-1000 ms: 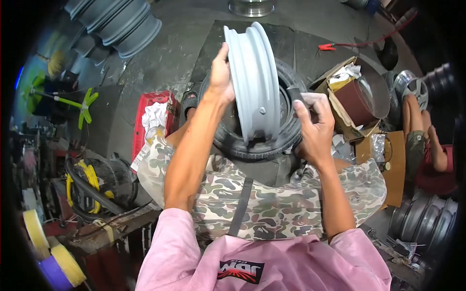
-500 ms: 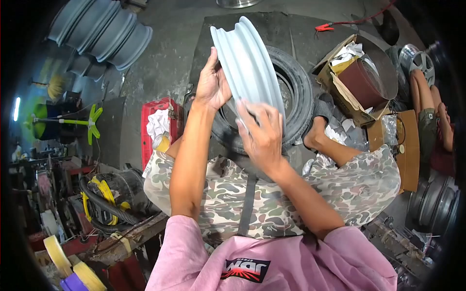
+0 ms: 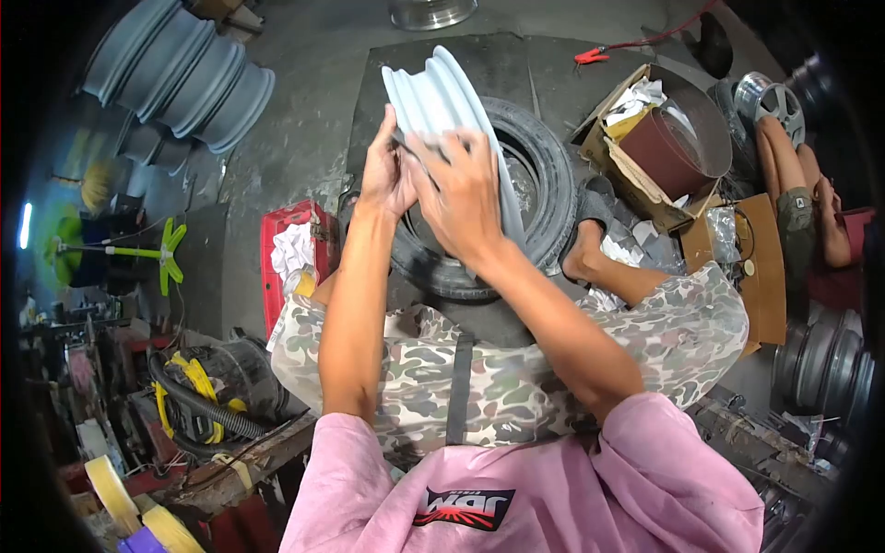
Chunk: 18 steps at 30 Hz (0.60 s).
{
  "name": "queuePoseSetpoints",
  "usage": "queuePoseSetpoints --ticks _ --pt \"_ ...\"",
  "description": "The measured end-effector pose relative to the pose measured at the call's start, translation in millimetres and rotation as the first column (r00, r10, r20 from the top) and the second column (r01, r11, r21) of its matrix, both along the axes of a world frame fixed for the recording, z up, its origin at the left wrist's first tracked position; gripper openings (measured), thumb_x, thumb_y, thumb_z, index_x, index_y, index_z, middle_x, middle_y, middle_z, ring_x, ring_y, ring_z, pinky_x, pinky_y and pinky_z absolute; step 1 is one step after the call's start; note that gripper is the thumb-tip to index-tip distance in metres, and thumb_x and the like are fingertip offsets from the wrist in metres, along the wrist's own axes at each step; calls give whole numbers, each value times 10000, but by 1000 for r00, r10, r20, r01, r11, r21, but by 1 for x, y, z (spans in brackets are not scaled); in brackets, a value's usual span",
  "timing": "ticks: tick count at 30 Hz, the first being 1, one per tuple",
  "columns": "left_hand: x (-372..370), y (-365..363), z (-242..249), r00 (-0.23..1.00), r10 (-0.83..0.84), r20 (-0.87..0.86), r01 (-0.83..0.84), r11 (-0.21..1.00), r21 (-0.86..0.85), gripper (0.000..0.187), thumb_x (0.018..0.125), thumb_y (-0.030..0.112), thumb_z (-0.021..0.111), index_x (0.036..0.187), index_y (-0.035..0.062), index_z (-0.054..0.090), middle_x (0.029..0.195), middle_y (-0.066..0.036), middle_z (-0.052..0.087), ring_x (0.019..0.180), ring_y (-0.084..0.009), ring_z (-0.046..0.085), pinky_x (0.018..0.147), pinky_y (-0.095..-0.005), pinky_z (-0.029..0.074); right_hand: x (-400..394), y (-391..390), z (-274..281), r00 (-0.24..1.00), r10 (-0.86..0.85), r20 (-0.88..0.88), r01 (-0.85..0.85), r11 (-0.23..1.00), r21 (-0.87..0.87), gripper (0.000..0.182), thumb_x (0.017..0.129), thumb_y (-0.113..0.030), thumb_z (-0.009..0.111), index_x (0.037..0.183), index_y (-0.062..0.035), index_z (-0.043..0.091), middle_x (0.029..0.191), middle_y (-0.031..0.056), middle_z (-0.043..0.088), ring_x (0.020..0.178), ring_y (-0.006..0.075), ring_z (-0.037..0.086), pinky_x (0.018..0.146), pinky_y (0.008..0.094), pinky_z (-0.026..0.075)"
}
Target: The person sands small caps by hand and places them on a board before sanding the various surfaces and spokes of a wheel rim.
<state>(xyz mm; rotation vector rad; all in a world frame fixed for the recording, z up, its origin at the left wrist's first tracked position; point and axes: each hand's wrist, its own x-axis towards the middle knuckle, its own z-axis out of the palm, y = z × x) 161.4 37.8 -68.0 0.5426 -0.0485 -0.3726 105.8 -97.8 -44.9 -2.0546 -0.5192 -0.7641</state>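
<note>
A pale grey wheel rim stands tilted on edge over a black tire lying flat between the legs. My left hand grips the rim's left side, thumb pointing up along its edge. Across the rim's outer barrel lies my right hand, its fingers bent and blurred by motion. A thin dark piece shows by its fingertips, close to the left hand; its kind cannot be made out. The lower part of the barrel is hidden behind the right hand and forearm.
To the left stands a red crate with crumpled white paper. At right, a cardboard box holds a brown abrasive roll. Several grey rims are stacked at upper left. Another person's legs show at far right.
My right hand has moved up and left across the rim, toward my left hand. The left hand keeps its hold. The whole view has shifted slightly.
</note>
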Motion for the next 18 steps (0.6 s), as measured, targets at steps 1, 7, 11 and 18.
queuePoseSetpoints --ticks 1,7,11,18 --pt "-1 -3 2 999 14 -34 -14 1000 -6 567 1044 475 456 1411 44 478 1334 -180 599 1184 -298 622 999 -471 525 -12 -4 -3 1000 7 6 -7 999 31 307 849 -109 700 1148 -48 728 1056 114 662 1037 331 538 921 437 426" --pt "7 7 -20 1000 -16 -19 15 1000 -14 560 1044 472 459 1411 49 477 1346 -170 592 1225 -285 596 1026 -455 504 -4 -1 3 999 -42 6 43 997 -62 305 883 -141 678 1171 -46 714 983 122 641 1011 320 538 882 433 421" --pt "-1 -1 -3 998 68 -17 -68 998 -3 561 1044 469 462 1407 41 477 1349 -176 586 1235 -283 588 1041 -453 496 3 13 0 994 -110 11 111 989 -100 343 886 -185 667 1202 -53 678 1022 95 610 1028 305 530 852 440 413" --pt "7 1 -6 997 -4 -76 4 1000 10 557 1043 477 458 1391 43 482 1314 -168 608 1194 -290 614 1028 -467 504 -4 4 1 995 -98 14 99 994 -56 299 872 -172 674 1143 -48 698 1114 99 646 1079 298 534 853 435 397"
